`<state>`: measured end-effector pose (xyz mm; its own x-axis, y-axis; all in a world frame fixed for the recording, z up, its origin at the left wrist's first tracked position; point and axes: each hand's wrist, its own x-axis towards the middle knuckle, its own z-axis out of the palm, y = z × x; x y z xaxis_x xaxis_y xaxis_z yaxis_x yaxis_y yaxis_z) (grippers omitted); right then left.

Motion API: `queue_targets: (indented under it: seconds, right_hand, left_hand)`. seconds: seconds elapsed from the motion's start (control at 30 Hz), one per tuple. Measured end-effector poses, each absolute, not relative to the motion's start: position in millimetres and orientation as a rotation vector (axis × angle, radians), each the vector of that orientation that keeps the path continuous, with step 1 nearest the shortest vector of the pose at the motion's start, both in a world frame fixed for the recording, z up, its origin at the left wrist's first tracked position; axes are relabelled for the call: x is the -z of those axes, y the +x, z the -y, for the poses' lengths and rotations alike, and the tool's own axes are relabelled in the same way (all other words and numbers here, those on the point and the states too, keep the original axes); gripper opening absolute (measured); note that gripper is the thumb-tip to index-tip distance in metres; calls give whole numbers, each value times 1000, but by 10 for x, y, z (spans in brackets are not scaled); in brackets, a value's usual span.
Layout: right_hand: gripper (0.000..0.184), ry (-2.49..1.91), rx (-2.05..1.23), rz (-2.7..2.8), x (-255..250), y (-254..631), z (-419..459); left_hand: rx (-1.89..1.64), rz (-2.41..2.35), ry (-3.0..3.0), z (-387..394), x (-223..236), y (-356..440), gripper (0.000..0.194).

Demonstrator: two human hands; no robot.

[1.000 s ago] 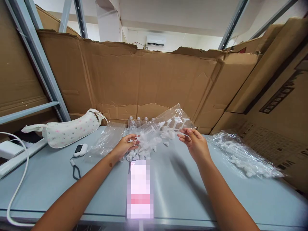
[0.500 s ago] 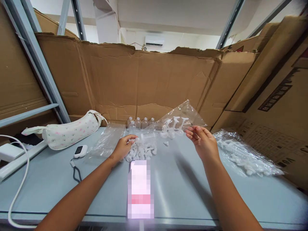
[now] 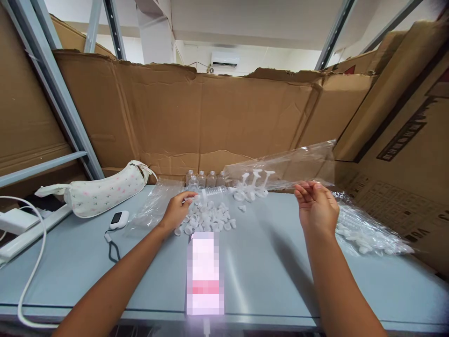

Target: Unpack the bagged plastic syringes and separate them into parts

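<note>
My right hand [image 3: 317, 206] is closed, pinching the lower right edge of a clear plastic bag [image 3: 294, 161] stretched out to the left. My left hand [image 3: 178, 211] is closed at the neck end of a small clear bottle [image 3: 216, 190], which points right above a pile of small white plastic caps [image 3: 208, 217]. Several white pump heads [image 3: 250, 194] with upright stems stand behind, in front of the bag. One loose white piece [image 3: 242, 208] lies between them and the pile. More clear bottles [image 3: 211, 179] stand upright at the back.
A pixelated phone [image 3: 205, 276] lies at the front middle. On the left are a flat plastic bag [image 3: 157, 201], a small white device [image 3: 119, 220], a patterned pouch [image 3: 105, 194] and a power strip [image 3: 35, 238]. A bag of white parts [image 3: 372, 234] rests at right. Cardboard [image 3: 217, 117] walls the back.
My right hand has moved right, drawing the clear bag out long and low. The white caps have spread into a wider pile. My left hand and the bottle have shifted slightly back.
</note>
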<state>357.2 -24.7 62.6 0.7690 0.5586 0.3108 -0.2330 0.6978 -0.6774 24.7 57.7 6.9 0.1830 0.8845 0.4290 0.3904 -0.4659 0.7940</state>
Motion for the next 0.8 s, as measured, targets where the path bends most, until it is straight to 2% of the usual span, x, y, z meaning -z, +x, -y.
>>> queue_targets:
  seconds: [0.2,0.43,0.8]
  right_hand:
    - [9,-639,-476,438,-616,3605,241]
    - [12,-695,-528,497,-564,3612,217]
    - [24,-721,-629,593,-462,3480,168]
  left_hand:
    - [-1151,-1272,2006,-835,-144,318,32]
    - [-1050,-1338,2030,-1190,-19,425,28]
    - [-898,-1437,2208,-1118,-24,541,14]
